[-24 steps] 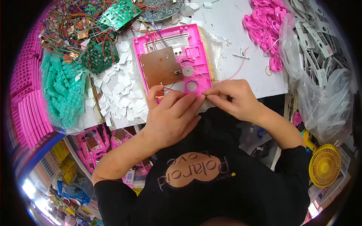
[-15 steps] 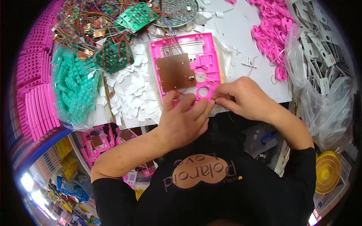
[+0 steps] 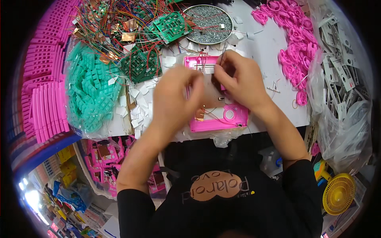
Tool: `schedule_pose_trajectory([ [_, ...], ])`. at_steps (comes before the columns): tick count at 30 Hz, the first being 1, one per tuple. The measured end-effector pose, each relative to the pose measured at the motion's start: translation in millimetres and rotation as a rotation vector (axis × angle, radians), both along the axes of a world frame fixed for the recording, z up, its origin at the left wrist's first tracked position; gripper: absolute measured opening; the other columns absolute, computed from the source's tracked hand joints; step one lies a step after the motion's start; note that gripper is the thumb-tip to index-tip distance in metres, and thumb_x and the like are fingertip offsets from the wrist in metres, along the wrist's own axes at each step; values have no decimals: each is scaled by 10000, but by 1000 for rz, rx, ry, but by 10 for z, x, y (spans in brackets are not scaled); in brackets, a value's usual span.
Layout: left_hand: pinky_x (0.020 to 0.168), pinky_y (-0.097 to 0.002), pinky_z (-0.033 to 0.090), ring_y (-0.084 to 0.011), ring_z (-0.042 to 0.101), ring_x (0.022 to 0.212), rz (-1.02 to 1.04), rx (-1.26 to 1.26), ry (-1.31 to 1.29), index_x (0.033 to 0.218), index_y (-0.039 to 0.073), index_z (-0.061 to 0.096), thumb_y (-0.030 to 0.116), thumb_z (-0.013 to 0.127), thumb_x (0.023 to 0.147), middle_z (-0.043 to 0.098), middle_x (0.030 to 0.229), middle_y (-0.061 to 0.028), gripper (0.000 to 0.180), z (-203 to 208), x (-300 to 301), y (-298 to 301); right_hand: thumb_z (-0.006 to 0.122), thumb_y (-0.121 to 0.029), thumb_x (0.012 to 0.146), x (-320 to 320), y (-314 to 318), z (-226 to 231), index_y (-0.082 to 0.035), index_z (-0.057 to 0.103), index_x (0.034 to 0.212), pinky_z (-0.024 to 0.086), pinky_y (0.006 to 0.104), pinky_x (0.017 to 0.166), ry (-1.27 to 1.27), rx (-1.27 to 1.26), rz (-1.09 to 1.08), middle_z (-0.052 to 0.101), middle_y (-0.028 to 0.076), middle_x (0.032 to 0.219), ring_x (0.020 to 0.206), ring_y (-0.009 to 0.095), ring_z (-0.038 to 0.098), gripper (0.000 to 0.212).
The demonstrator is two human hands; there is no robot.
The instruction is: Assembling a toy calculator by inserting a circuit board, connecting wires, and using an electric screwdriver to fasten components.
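Note:
A pink plastic casing [image 3: 238,123] lies in front of me, with a brown circuit board [image 3: 212,97] and thin wires inside it. A ring-shaped opening shows in its near right corner. My right hand [image 3: 244,81] is over the casing's far right part, thumb and forefinger pinched on a thin dark wire [image 3: 223,55] that sticks up past the fingertips. Over the casing's left side hovers my left hand [image 3: 174,97]; motion smears its fingers, so what they hold, if anything, is unclear. Both hands cover much of the board.
Tangled wires with green circuit boards [image 3: 170,27] lie far left, near a round tray [image 3: 208,41] of small metal parts. Turquoise keypads [image 3: 91,87], white paper pieces [image 3: 137,113] and pink panels [image 3: 47,113] are on the left. Pink rings [image 3: 295,59] and bagged grey parts [image 3: 337,63] lie right.
Both hands have moved from the casing's near edge to its far part, the right one now pinching a wire there. My left hand has lifted and blurred. The view has shifted.

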State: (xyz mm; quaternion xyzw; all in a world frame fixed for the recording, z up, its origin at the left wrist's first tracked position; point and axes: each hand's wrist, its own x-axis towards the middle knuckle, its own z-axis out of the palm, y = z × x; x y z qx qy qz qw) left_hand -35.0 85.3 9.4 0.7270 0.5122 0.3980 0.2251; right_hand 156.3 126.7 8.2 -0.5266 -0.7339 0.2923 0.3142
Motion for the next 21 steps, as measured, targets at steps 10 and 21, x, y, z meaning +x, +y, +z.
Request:
schedule_pose_trajectory([
  [10,713,-360,490,-205,645,762,129,-149,80,984,12,724,152,739,847,707,846,-98,196,-61,-58,471,758,-136,693,58,-101,15,-120,627,868,527,371,690,-159,453,527,588,21,868,861,256,595,219],
  [21,912,-406,452,-256,659,870,371,256,117,1071,38,655,-20,672,836,686,950,-79,243,-106,-70,-67,747,-153,723,39,9,67,-94,671,873,542,364,685,-181,391,778,588,32,894,884,236,599,179],
])
